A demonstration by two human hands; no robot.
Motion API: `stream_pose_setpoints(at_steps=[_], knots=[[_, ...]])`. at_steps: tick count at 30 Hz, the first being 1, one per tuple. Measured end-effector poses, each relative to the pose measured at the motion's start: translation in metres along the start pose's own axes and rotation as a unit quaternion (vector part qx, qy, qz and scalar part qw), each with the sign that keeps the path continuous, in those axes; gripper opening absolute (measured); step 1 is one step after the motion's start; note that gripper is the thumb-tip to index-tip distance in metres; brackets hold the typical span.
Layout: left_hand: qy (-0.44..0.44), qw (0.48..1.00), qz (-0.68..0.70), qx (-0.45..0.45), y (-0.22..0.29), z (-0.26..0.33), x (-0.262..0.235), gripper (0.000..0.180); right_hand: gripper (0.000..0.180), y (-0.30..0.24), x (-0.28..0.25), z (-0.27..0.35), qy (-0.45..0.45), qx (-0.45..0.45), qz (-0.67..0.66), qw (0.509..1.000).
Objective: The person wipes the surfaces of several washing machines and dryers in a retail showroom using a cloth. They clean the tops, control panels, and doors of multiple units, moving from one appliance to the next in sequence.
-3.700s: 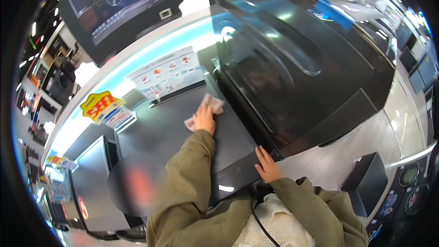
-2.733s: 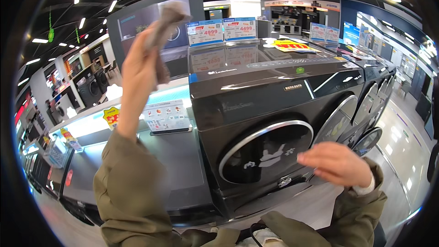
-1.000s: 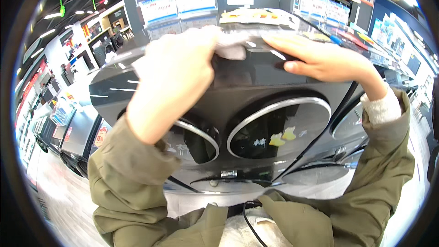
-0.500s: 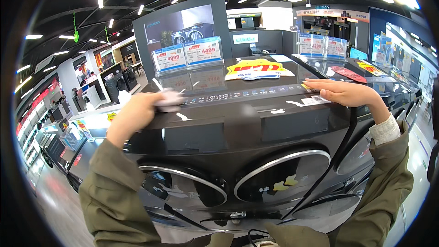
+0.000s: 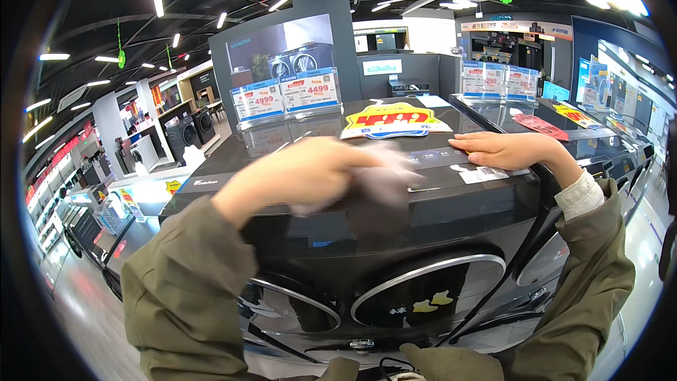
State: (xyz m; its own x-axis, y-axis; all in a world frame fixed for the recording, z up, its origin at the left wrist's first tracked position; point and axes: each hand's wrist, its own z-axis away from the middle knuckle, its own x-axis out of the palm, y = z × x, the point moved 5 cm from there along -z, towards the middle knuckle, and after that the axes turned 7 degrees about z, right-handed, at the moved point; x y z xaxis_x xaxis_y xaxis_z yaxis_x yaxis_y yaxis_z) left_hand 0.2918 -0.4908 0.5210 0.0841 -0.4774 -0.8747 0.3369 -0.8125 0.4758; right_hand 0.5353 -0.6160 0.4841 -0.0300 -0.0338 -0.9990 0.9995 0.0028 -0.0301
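A black front-loading washing machine (image 5: 451, 201) with two round doors stands right in front of me. My left hand (image 5: 303, 169) is closed round a pale cloth (image 5: 386, 169), which lies against the middle of the control strip along the top front edge; hand and cloth are smeared by motion. The lit display is hidden behind them. At the right end of that strip, my right hand (image 5: 504, 150) rests flat, palm down, fingers stretched out. Just below its fingers is a white sticker (image 5: 483, 173) on the machine's edge.
On the machine's top stand two upright price cards (image 5: 285, 97) and a yellow and red sign (image 5: 396, 118). Another dark machine (image 5: 550, 123) adjoins at the right, bearing more cards and a red tag (image 5: 540, 127). Further appliances line the left side (image 5: 187, 132).
My left hand has swept the cloth from the left end of the control strip rightward to its middle, covering the display. My right hand stays on the right end, almost unmoved.
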Motion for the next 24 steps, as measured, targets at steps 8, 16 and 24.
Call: stream_pose_setpoints(at_steps=[8,16,24], knots=[[0.074,0.886,-0.105,0.445,0.039,-0.014,0.037,0.052,0.043,0.005,-0.003,0.011,0.081,0.003,-0.05,0.995],[0.307,0.825,-0.416,0.228,-0.068,0.128,0.046,0.049,0.047,0.008,0.01,0.025,0.159,0.003,-0.013,0.987],[0.4,0.75,-0.432,0.302,-0.049,0.097,0.077,0.047,0.05,0.016,0.014,0.038,0.213,0.001,0.059,0.975]])
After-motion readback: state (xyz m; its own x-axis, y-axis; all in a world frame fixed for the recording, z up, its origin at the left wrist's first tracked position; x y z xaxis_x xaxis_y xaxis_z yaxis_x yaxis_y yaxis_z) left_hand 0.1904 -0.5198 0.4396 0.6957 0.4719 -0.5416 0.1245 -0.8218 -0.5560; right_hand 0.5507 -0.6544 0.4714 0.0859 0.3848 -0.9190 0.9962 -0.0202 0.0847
